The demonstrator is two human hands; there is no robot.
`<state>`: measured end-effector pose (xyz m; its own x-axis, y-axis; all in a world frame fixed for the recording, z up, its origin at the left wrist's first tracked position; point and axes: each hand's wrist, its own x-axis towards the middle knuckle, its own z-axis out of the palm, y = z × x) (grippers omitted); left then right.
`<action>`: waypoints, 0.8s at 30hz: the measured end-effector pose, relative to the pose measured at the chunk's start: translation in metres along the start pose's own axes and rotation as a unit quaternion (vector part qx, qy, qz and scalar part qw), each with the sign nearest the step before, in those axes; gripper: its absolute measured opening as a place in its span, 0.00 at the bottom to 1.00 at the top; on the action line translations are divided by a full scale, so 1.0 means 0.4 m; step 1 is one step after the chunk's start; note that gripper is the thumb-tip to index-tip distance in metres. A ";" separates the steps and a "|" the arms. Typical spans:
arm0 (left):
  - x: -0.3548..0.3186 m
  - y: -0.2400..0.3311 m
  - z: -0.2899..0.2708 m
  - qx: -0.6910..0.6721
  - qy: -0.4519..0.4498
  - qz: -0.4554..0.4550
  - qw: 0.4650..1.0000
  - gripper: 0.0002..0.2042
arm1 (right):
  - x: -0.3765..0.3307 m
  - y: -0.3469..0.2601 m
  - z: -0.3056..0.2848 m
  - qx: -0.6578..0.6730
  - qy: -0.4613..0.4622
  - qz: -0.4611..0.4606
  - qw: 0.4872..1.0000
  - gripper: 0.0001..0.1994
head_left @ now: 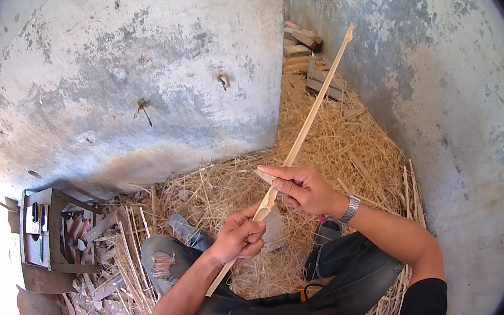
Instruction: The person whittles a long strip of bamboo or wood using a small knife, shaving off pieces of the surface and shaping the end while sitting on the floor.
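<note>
A long, pale strip of split bamboo or wood (312,113) runs slantwise from my lap up toward the far right, with a curl of lifted fibre on it between my hands. My left hand (240,235) is closed around its lower part, thumb lying along the strip. Just above, my right hand (305,190) is closed on what looks like a knife (264,175); its flat greyish blade tip shows left of the fingers, against the strip. A small reddish end peeks out under the right palm. The rest of the handle is hidden.
Straw-like shavings (344,147) cover the floor around my legs. Wood blocks (301,40) are piled in the far corner between a stained panel (149,76) and the right wall (460,133). At left stands a small wooden stand (56,242) with scraps inside; long strips lie beside my knee.
</note>
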<state>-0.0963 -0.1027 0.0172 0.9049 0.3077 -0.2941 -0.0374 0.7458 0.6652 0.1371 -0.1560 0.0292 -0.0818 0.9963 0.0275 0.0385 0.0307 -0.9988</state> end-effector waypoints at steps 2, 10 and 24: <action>0.005 0.003 -0.001 -0.003 0.002 0.001 1.000 0.26 | 0.007 -0.005 -0.008 0.017 -0.008 0.018 1.000 0.21; 0.004 -0.003 -0.001 -0.007 0.012 0.000 1.000 0.26 | 0.016 -0.005 -0.023 0.146 -0.048 0.113 0.982 0.21; 0.034 -0.023 -0.003 0.109 0.035 0.111 0.987 0.28 | 0.010 -0.100 -0.016 0.122 0.011 0.049 0.991 0.20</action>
<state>-0.0842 -0.1047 0.0061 0.8529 0.4948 -0.1669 -0.1315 0.5129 0.8483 0.1415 -0.1526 0.0696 -0.0677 0.9951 -0.0726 -0.1979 -0.0847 -0.9766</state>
